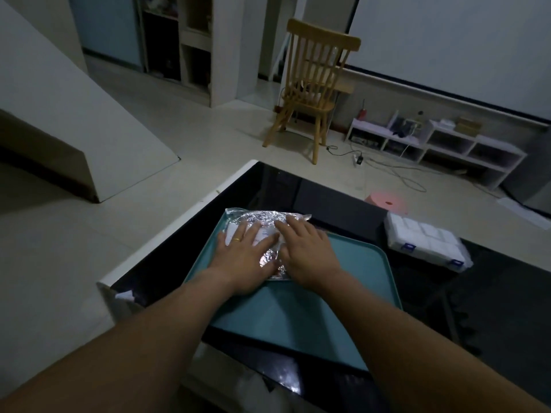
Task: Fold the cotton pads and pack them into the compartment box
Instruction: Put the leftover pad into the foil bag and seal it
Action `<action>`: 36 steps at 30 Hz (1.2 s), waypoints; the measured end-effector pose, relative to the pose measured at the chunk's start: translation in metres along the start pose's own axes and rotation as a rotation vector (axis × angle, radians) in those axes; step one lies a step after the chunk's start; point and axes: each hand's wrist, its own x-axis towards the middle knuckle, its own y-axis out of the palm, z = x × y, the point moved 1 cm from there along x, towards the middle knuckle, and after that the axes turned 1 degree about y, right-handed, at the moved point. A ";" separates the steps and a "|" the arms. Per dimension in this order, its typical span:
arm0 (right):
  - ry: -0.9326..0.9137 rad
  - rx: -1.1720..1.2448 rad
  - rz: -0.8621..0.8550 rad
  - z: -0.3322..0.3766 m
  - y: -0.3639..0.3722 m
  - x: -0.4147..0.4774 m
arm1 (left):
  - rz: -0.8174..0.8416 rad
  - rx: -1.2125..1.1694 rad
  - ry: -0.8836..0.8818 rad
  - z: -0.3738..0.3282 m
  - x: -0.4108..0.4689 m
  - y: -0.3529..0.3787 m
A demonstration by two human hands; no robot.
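Fingers [242, 232] flat over half-hidden packet [262, 217]

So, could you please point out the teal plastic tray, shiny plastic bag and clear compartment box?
teal plastic tray [298, 317]: head view, bare floor.
shiny plastic bag [261, 216]: head view, crinkled far part.
clear compartment box [426, 238]: head view, top face.
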 end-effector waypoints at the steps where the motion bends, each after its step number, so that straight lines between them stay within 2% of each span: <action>1: 0.023 -0.002 0.067 -0.001 0.012 0.006 | 0.000 -0.014 -0.007 0.003 0.000 0.002; 3: 0.075 0.031 0.129 -0.007 0.028 0.009 | 0.006 -0.018 -0.002 0.006 0.002 0.004; 5: 0.080 0.075 0.093 -0.010 0.029 0.008 | 0.005 -0.005 0.010 0.006 0.002 0.001; 8: 0.050 0.203 -0.102 -0.016 0.008 -0.004 | -0.105 -0.009 0.089 0.004 -0.008 -0.020; 10: 0.008 0.269 -0.191 -0.026 -0.011 -0.030 | -0.169 -0.029 0.244 -0.001 -0.025 -0.039; 13: -0.127 0.236 -0.094 -0.040 -0.030 -0.090 | -0.044 0.065 0.493 -0.022 -0.058 -0.046; 15: -0.186 0.166 0.047 -0.045 -0.030 -0.120 | 0.090 0.180 0.557 -0.032 -0.071 -0.036; 18: -0.208 0.044 0.222 -0.046 -0.015 -0.140 | 0.148 0.209 0.554 -0.036 -0.077 -0.028; 23: -0.157 0.044 0.177 -0.048 0.005 -0.123 | 0.149 0.247 0.501 -0.027 -0.055 -0.025; 30: -0.048 0.082 0.209 -0.071 0.012 -0.032 | 0.175 0.239 0.356 -0.012 0.027 -0.020; 36: -0.012 0.093 0.226 -0.103 0.020 0.043 | 0.168 0.180 0.360 0.000 0.110 -0.016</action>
